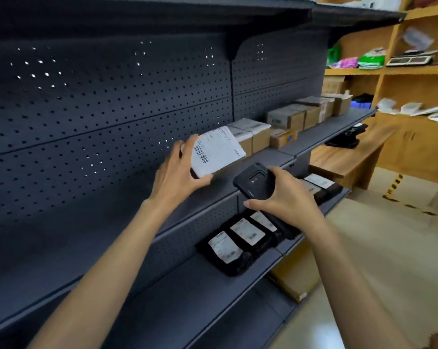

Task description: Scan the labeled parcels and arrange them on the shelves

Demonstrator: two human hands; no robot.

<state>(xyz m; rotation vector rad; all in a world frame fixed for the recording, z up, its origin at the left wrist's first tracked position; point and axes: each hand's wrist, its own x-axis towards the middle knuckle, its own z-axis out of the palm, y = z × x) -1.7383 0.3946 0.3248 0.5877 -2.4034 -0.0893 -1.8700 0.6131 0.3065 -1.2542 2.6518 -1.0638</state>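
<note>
**A parcel and a scanner held at the dark shelf**

Head view: The left hand [179, 173] holds a small parcel [216, 151] with a white label. Its thumb is curled under the near edge and its fingers wrap the far side, so this grip is grasping the parcel. The parcel is tilted, with the barcode facing up, and it is held just above the middle shelf [127, 222] of the dark metal rack.

The right hand [285, 195] holds a black scanner [254, 181]. Its fingers and thumb are curled around the body, so this grip is grasping the scanner. The scanner sits just beside the parcel, a little lower and to the right.

Farther along the middle shelf stands a row of brown boxes [288, 118] with labels, close to each other.

On the lower shelf [212, 298] lie black bags [238, 244] with white labels, side by side and overlapping. More black bags [318, 185] lie farther along the same shelf.

Under the rack, a flat brown box [293, 275] lies on the floor.

To the right is a wooden surface [351, 157] with something dark on it. Behind it are wooden shelves [389, 70] holding mixed things, too blurred to tell.
</note>
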